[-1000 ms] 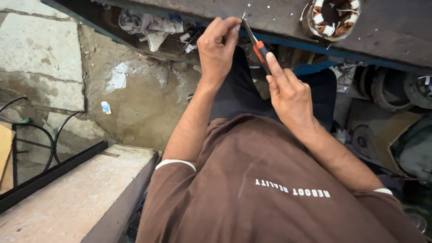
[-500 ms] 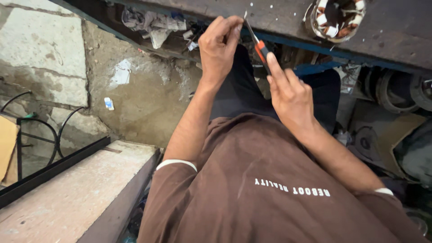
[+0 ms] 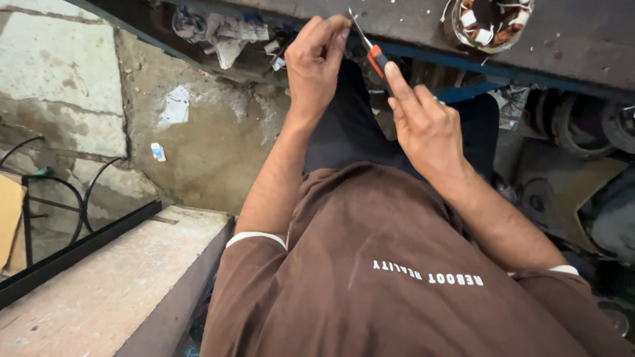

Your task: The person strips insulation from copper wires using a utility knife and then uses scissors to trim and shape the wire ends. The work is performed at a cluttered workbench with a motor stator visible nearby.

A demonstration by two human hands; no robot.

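My right hand point(image 3: 423, 122) grips a small knife point(image 3: 372, 51) with an orange and black handle, its thin blade pointing up and left. My left hand point(image 3: 316, 56) is pinched shut just left of the blade tip, holding something too small to make out. Both hands are raised in front of my lap, at the near edge of a dark metal workbench point(image 3: 582, 39). A round motor stator point(image 3: 493, 20) with copper windings and white insulation lies on the bench, up and right of the knife.
A crumpled rag point(image 3: 218, 33) sits under the bench at the upper left. A concrete step point(image 3: 86, 291) and a black metal frame point(image 3: 79, 241) lie to my left. Dark round motor parts point(image 3: 582, 125) are stacked at the right on the floor.
Both hands with the knife stay close together; the view has shifted slightly. The blade tip sits a little nearer my left fingertips.
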